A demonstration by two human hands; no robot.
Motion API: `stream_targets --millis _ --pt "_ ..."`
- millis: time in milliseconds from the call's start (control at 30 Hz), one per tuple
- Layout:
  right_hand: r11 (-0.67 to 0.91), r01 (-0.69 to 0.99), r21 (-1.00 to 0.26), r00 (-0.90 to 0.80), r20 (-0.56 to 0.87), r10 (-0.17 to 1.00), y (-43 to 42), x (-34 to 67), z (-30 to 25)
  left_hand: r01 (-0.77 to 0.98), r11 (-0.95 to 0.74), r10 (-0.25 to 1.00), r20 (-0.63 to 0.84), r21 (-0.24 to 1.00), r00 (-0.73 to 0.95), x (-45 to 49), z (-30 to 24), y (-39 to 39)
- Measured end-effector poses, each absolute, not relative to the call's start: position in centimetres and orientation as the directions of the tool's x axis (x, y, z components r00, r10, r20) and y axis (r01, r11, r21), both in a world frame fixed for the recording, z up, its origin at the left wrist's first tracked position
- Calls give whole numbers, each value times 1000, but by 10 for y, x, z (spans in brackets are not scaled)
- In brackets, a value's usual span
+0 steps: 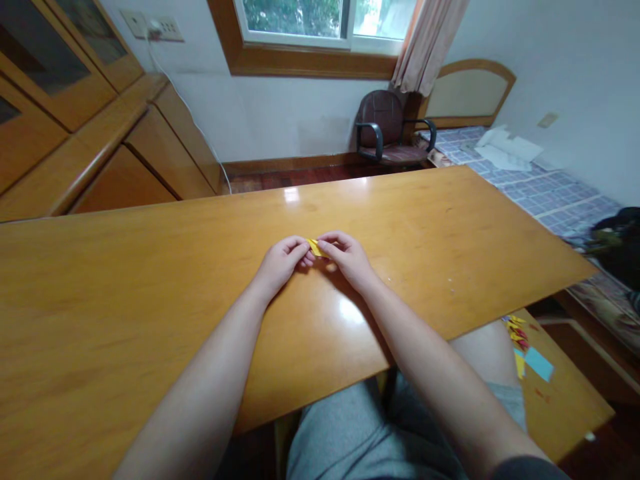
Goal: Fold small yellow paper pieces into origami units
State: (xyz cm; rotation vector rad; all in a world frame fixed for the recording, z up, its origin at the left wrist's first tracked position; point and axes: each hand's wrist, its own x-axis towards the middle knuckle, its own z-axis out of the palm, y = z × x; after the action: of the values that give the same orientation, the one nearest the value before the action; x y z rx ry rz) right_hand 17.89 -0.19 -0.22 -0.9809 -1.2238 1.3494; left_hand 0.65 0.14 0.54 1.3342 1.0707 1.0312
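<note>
Small yellow paper: folded, pinched both sides.

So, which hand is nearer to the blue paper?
Right. The right hand, pinching yellow paper, is ahead and left of the blue paper; the left hand is farther left.

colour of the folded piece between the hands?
Yellow; the folded piece shows best in the head view.

The person wears grey shorts and, on the right arm, a dark sleeve.
</note>
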Motion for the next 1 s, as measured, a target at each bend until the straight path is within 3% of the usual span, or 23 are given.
stream_targets --millis 233,433,700,1000 --pt "58 -133 -989 -127 75 989 1 178 -9 -13 16 972 -13 1000 234 6 7 0" --pt "205 71 -976 -115 196 974 -1 177 -8 19 24 976 -27 1000 216 7 9 -2" --pt "479 370 -796 -108 476 873 -8 182 3 2 19 989 -19 1000 144 5 4 -1" --pt "526 507 -683 -143 535 833 -8 180 -2 49 -34 989 26 998 148 7 4 1"
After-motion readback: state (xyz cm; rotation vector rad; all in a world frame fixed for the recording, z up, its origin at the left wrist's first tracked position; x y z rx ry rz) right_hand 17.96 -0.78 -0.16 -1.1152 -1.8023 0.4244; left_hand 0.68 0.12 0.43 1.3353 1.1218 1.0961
